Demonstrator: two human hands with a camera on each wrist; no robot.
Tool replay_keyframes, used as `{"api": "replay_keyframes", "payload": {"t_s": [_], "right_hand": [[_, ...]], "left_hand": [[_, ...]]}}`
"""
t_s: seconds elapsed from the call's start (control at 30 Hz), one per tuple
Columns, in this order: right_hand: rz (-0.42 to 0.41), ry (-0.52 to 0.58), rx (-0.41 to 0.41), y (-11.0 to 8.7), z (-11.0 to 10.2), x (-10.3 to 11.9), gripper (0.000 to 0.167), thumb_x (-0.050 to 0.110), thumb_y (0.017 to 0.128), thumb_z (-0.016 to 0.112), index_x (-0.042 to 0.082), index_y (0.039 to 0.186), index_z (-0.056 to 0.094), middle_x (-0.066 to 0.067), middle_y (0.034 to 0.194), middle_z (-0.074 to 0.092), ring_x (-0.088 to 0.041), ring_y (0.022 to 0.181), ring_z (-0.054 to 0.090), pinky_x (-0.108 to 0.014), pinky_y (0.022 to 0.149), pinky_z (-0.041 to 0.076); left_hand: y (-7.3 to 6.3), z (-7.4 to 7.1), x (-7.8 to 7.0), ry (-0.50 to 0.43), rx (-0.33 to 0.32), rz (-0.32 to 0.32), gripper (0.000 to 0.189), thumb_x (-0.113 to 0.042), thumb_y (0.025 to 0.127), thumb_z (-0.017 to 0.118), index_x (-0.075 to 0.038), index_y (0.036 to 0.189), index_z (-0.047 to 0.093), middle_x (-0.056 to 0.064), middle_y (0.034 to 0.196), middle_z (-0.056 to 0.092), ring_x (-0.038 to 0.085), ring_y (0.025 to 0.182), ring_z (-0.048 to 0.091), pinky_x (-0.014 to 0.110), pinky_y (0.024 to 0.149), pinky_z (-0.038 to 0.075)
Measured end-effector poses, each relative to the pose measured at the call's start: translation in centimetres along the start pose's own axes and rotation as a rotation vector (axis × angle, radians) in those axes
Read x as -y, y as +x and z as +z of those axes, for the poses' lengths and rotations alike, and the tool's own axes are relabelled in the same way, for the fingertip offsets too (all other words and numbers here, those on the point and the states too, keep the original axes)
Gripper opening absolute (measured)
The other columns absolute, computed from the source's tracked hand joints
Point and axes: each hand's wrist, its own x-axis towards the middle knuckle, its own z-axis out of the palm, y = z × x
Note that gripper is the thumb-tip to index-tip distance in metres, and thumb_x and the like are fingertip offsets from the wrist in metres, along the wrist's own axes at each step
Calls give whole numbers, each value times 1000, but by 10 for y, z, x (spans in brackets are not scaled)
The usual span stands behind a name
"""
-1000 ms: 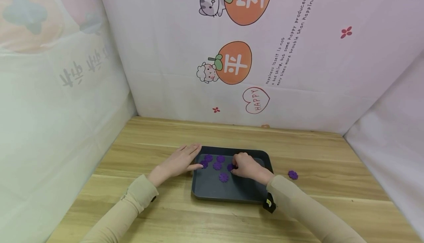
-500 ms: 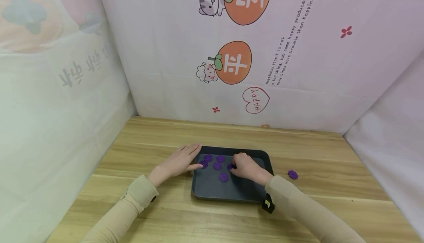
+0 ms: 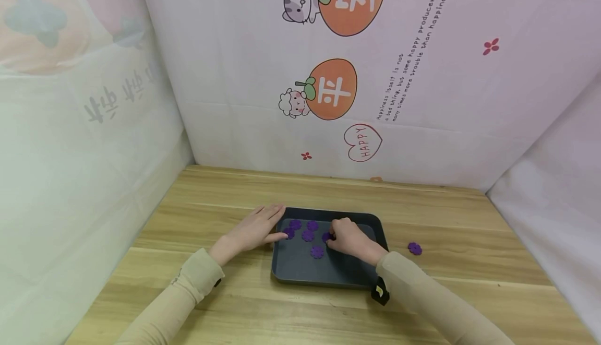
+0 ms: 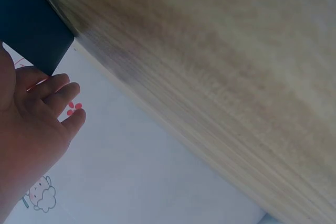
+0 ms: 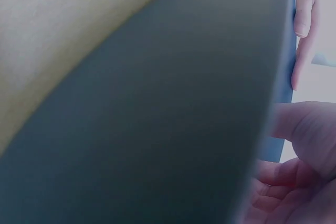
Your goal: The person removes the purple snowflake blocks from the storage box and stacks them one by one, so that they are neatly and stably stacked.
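Observation:
A dark shallow baking tray [image 3: 300, 273] lies on the wooden table, with several purple flower-shaped plastic discs [image 3: 317, 252] inside it. My left hand [image 3: 249, 233] rests at the tray's left edge, its fingers extended along the rim and its thumb reaching over a disc [image 3: 289, 234]. Inside the tray, my right hand [image 3: 351, 238] has curled fingers that pinch another purple disc [image 3: 327, 237], mostly covered by the fingertips. In the right wrist view the tray wall [image 5: 157, 119] hides those fingertips. The left wrist view shows the left fingers [image 4: 65, 95] by the tray's corner.
One more purple disc [image 3: 415, 248] lies on the table [image 3: 469, 261] to the right of the tray. White printed cloth [image 3: 253, 126] closes off the back and both sides. A black wrist-worn device [image 3: 380, 292] hangs beneath the right sleeve, at the tray's near right corner.
Both hands stay almost still. The right wrist has shifted very slightly, while the discs in the tray keep their places.

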Motion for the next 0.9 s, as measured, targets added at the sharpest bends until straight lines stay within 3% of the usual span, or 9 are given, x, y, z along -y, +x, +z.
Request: {"api": "replay_keyframes", "payload": {"t_s": [0.53,0.63,0.7,0.8,0.9], "right_hand": [[0,52,8,0,-1,-4,52,3,84,73,16,58,29,9,52,19,-7,48,17,-19,47,15],[0,72,10,-1,-2,-4,47,2,84,73,14,59,34,8,53,22,-7,48,19,-19,47,16],[7,77,13,-1,-3,-5,37,3,84,74,10,62,44,6,54,32,-7,48,25,-20,47,21],[19,68,5,-2,-4,-6,14,6,83,76,2,77,64,-1,67,59,-7,54,48,-21,50,42],[19,59,-7,-2,-3,-7,15,7,81,78,-2,90,71,-11,86,72,-12,68,65,-28,62,57]], "left_hand": [[0,-1,0,-4,-24,21,79,-55,99,48,-1,154,32,17,159,37,30,147,39,53,121,31],[0,-1,1,-3,-26,24,79,-55,99,48,-1,154,32,18,158,37,30,147,39,53,121,32],[0,-1,0,-4,-24,25,79,-55,99,48,-1,154,32,18,158,37,30,147,39,54,121,32],[-1,-2,0,-13,-21,23,78,-54,99,49,-1,154,32,18,158,37,30,146,39,54,121,31],[-2,-4,-1,-29,-22,21,78,-53,99,50,0,154,33,19,158,38,31,146,39,54,121,31]]}}
